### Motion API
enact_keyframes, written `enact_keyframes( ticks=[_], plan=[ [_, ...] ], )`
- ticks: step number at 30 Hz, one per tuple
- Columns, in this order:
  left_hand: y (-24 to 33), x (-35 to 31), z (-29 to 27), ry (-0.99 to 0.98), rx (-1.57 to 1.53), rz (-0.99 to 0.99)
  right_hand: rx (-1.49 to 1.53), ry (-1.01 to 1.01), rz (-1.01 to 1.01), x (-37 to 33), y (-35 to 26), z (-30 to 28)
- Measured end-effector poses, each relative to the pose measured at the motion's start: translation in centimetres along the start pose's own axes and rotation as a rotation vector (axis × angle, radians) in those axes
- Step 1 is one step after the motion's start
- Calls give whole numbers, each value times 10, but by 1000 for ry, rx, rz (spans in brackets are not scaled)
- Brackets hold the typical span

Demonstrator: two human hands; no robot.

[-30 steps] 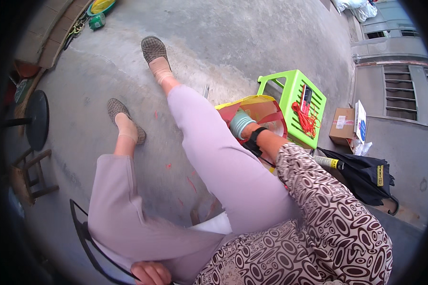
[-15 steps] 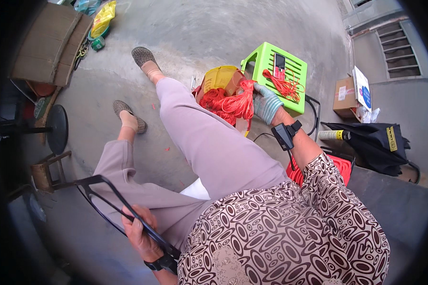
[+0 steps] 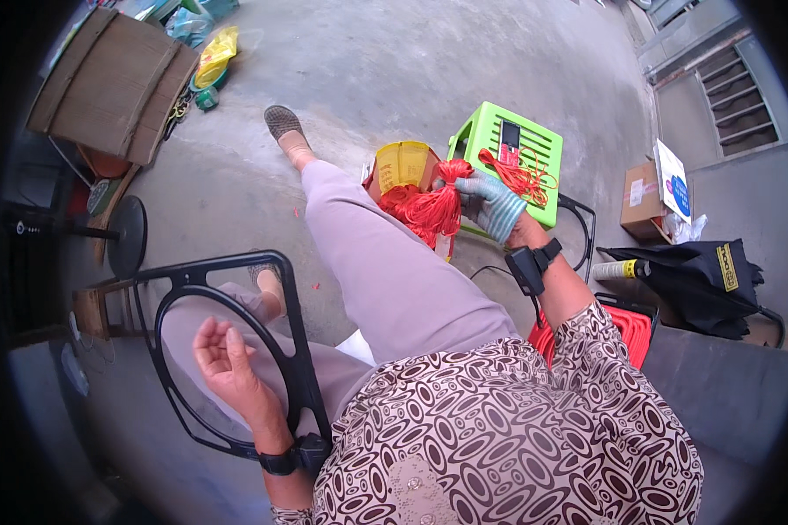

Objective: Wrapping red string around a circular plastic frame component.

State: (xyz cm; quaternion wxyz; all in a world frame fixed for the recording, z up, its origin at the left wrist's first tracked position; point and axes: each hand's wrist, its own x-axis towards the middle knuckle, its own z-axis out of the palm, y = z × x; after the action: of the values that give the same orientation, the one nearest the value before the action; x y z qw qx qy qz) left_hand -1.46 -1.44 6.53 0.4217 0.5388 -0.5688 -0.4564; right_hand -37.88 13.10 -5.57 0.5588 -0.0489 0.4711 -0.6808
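Observation:
My right hand (image 3: 496, 206), in a grey-and-blue striped glove, grips a bundle of red cord (image 3: 436, 210) gathered near its top. The strands hang over a yellow-and-red container (image 3: 403, 162) with more red cord inside. My left hand (image 3: 235, 367) is bare, palm up, with loosely curled fingers and the thumb apart; nothing shows in it. Around it stands a black frame (image 3: 291, 297) with a round inner ring, over my left leg. Whether the frame rests on my forearm, I cannot tell.
Beyond my right hand is a green stool (image 3: 547, 144) bearing a phone (image 3: 510, 140) and a loose red cord hank (image 3: 524, 179). Red cord wound on a black frame (image 3: 626, 331) lies by my right elbow. A black umbrella (image 3: 705, 278) and cardboard box (image 3: 639, 194) are farther right.
My left hand has let go of the black frame's bar and turned palm up. The frame now stands more face-on around it. My right hand still holds the cord bundle, slightly lower in view.

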Motion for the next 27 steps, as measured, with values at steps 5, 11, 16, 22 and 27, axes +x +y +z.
enact_keyframes(
  ticks=[5, 11, 16, 22, 27],
  plan=[
    [6, -15, 29, -293, 73, 354, -80, -7, -83, -25, -19, 40],
    [-7, -28, 85, -600, 47, 499, -271, 127, -112, -49, -9, 118],
    [-21, -16, 88, -759, -372, -39, -340, -15, -122, -66, -9, 149],
    [-41, 8, 70, -841, -820, -362, -781, 439, -498, -29, -29, 90],
    [-38, 16, 63, -859, -899, -478, -881, 140, -479, -18, -22, 78]
  ],
)
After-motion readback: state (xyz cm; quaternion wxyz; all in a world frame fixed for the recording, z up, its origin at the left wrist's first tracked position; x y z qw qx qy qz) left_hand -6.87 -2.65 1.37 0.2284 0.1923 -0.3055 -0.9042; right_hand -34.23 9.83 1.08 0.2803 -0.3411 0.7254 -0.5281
